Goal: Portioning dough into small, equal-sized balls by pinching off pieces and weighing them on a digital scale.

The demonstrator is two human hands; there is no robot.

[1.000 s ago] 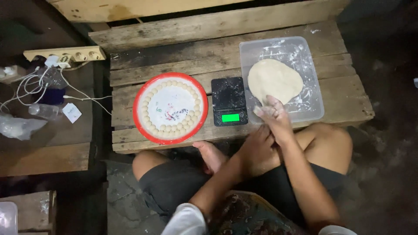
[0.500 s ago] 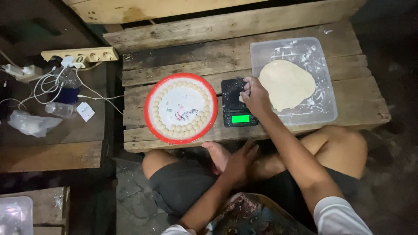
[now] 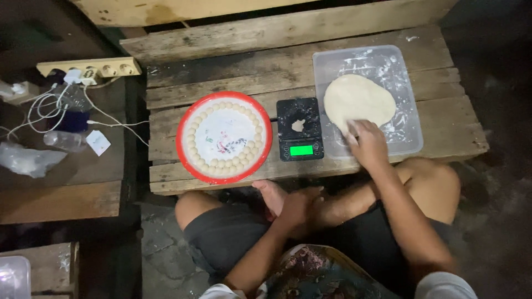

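Right hand (image 3: 367, 143) reaches into the one clear plastic tray (image 3: 410, 119), floured, on the wooden pallet tabletop (image 3: 233, 66); its fingers (image 3: 354, 132) are curled onto the near edge of the single flat dough slab (image 3: 357, 99), pinching at it; whether a piece is gripped, cannot tell; left hand (image 3: 299, 206) rests loosely closed on the lap below the tabletop edge, holding nothing visible; one black digital scale (image 3: 300, 128) just left of the tray, green display lit, one small dough piece (image 3: 298, 125) on its platform; one round red-rimmed plate (image 3: 224, 137) left of the scale, small dough balls (image 3: 221, 164) set in a ring along its edge, too small to count; one power strip (image 3: 91, 68) with white cables far left
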